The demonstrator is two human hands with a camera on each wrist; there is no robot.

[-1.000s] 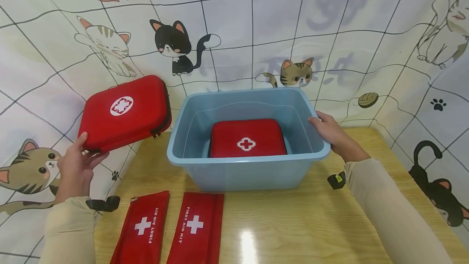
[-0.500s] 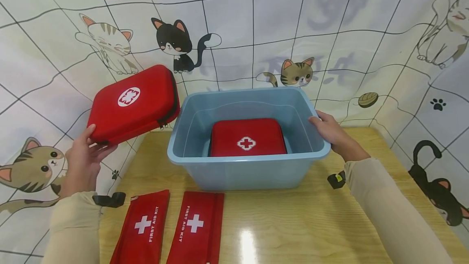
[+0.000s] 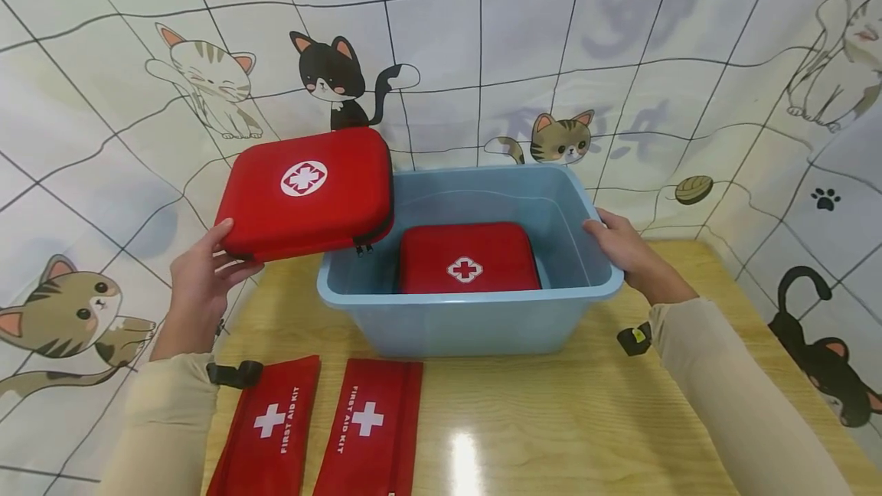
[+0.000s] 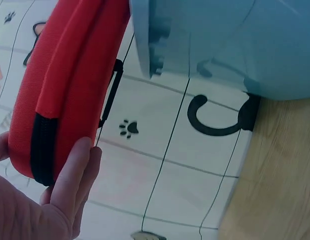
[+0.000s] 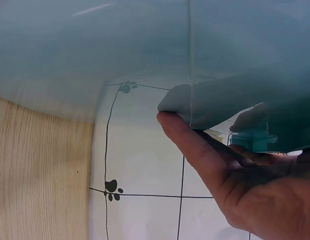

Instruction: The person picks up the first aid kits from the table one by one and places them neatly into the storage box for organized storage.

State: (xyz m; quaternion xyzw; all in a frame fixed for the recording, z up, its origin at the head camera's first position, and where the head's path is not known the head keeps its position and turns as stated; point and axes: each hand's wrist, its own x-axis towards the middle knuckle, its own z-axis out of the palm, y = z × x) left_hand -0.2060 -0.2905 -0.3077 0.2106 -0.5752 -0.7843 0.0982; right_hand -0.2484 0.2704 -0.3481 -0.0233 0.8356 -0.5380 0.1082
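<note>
Think of a clock on the table (image 3: 537,419), with the blue tub (image 3: 462,327) in the middle and twelve at the far side. The left hand (image 3: 203,270) was up at nine o'clock, pinching the red zip case (image 3: 324,220) by its near left corner, thumb on top and fingers under. That case hung in the air toward ten o'clock, a bit tilted, with its right end over the tub's edge. I could not tell if it touched the edge. The right hand (image 3: 623,247) was at three o'clock, holding the tub's rim.

The red cross case (image 3: 468,251) sat inside the tub, its near end hidden behind the front wall. A red pouch (image 3: 276,393) lay at eight o'clock and another pouch (image 3: 386,396) at seven, both outside the tub.

The step looked like bringing the held case over to the tub, maybe about halfway there. The next move seemed to call for going toward three o'clock, high enough to clear the rim, then lowering it gently. With just one corner pinched, the far end could droop and bump the rim. Holding the tub seemed good for keeping it from sliding.
</note>
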